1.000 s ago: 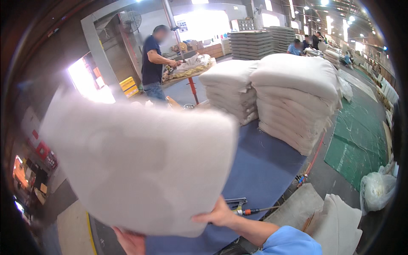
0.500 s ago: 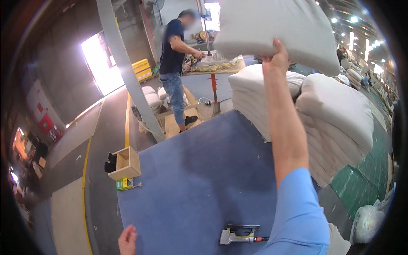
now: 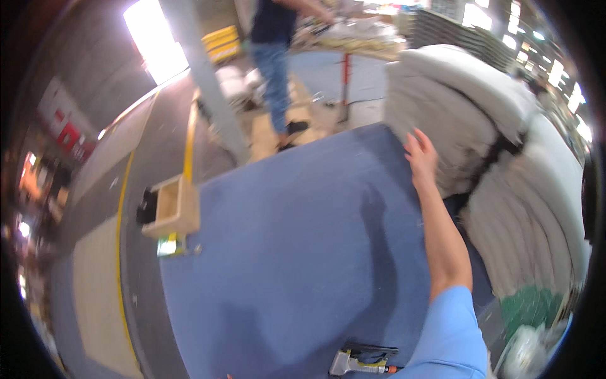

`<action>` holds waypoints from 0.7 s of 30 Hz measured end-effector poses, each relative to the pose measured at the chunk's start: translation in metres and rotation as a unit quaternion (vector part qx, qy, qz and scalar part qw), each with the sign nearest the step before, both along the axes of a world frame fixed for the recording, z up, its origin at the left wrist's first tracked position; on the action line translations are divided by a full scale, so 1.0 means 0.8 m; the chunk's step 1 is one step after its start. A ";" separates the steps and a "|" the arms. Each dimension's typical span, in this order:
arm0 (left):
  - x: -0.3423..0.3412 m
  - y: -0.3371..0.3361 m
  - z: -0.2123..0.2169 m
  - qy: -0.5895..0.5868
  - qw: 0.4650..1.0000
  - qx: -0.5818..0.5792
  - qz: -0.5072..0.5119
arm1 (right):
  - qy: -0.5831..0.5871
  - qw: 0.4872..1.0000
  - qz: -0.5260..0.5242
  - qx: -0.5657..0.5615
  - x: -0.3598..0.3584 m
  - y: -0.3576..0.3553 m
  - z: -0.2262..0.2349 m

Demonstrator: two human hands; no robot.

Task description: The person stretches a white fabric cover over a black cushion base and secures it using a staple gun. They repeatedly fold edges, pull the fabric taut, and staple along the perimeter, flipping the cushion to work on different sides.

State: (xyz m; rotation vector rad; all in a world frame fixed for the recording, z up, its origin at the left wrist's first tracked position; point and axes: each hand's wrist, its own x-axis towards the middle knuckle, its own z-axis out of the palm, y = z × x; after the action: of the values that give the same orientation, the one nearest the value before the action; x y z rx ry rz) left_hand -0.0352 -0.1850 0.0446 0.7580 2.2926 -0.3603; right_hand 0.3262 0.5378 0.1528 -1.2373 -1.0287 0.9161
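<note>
My right hand (image 3: 421, 155) reaches out over the far right part of the blue-covered table (image 3: 290, 252). Its fingers are spread and hold nothing. Just beyond it stands a stack of pale grey cushions (image 3: 439, 120), and a second cushion stack (image 3: 521, 208) rises to its right. Of my left hand (image 3: 230, 376) only a fingertip shows at the lower edge, so its grip is hidden. Near the front of the table lies a staple gun (image 3: 360, 360) with a dark magazine and an orange hose fitting.
A wooden box (image 3: 173, 205) with black holders sits at the table's left edge, a small green and yellow pack (image 3: 170, 245) beside it. Another person (image 3: 273, 69) stands beyond the table, by a grey post (image 3: 211, 82). A clear plastic bag (image 3: 527, 350) lies lower right.
My right hand has let go of the grey cushion it held up and has come lower. The left hand has dropped almost out of view. The whole view has shifted.
</note>
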 end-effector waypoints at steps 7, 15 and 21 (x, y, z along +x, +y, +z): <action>-0.009 -0.019 0.004 -0.019 0.999 -0.028 0.016 | -0.104 0.958 0.266 0.021 -0.074 -0.298 -0.142; -0.020 -0.026 -0.004 -0.035 0.999 0.002 0.016 | -0.176 0.810 0.552 0.096 -0.241 -0.452 -0.082; -0.028 -0.051 -0.006 -0.036 0.999 0.015 0.025 | -0.203 0.719 0.648 0.145 -0.360 -0.592 -0.083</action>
State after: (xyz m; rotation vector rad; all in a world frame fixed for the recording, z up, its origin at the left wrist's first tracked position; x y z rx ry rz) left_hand -0.0573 -0.2260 0.0395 0.7157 2.2492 -0.2734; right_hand 0.0384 0.0640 0.0866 -0.2558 -2.4093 1.4296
